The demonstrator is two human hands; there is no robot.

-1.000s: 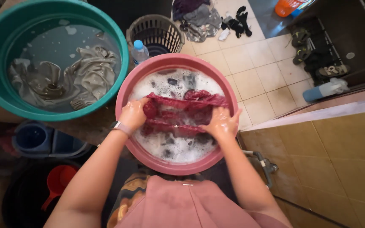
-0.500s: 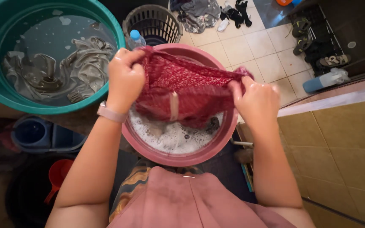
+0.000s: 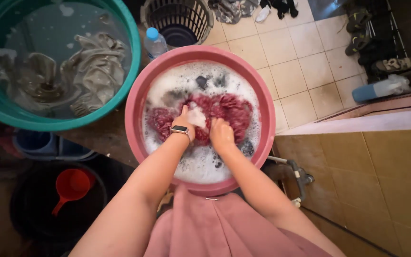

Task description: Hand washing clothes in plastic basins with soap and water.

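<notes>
At the centre of the pink basin (image 3: 136, 97), left hand (image 3: 190, 119) and right hand (image 3: 221, 133) both grip the red garment (image 3: 231, 109); scrubbing stage, judged; next: firm rubbing under suds.

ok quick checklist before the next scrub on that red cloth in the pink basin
1. Both hands on the cloth: left hand and right hand press the red cloth. Ok.
2. Cloth inside the pink basin: ok.
3. Suds present: foam covers the water. Ok.
4. Watch dry: at the foam line. Not ok.
5. Bottle away from the rim: it stands right against it. Not ok.
6. Grip under the foam: cannot tell.
</notes>
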